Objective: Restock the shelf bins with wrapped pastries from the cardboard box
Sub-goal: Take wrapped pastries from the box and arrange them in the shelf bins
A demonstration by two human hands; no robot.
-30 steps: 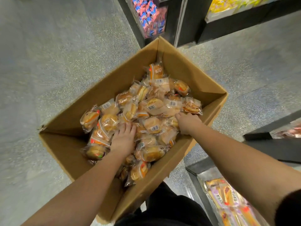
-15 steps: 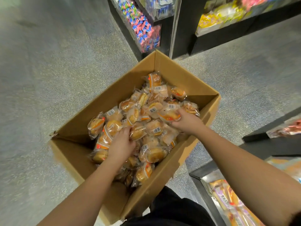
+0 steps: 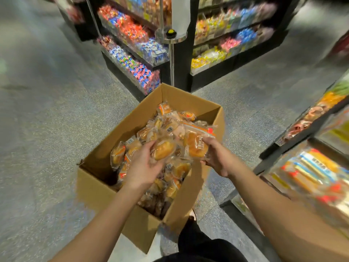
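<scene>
— Holding anything on your feed?

— Yes, I see both hands full. The left hand [image 3: 144,165] has its fingers curled round 1 wrapped pastry [image 3: 164,150], a golden bun in clear film, lifted just above the pile. The right hand [image 3: 215,157] grips a second pastry [image 3: 196,146] from the side, thumb on top; its wrapper has an orange strip and printed lettering. The 2 buns sit just beside each other, wrappers touching or nearly so; I cannot tell which.

— And the rest of the stock?

— Directly below the hands I have the cardboard box [image 3: 132,222], flaps open, standing on the speckled grey floor [image 3: 47,129]. It holds a heap of the same wrapped pastries [image 3: 166,118], piled loose, some showing barcode labels. The near-left corner inside the box shows bare cardboard.

— Where are the bins?

— At the right edge I see a black shelf unit [image 3: 283,157] with clear-fronted bins; the lower bin [image 3: 309,173] holds long wrapped packets in yellow, orange and blue, blurred. Beyond the box stands another black unit [image 3: 181,59], its tiers packed with small bright sweets in red, blue and yellow. A metal pole [image 3: 171,67] with a round plate rises at its corner. At the bottom edge, dark trousers [image 3: 204,246] show beside the box.
</scene>
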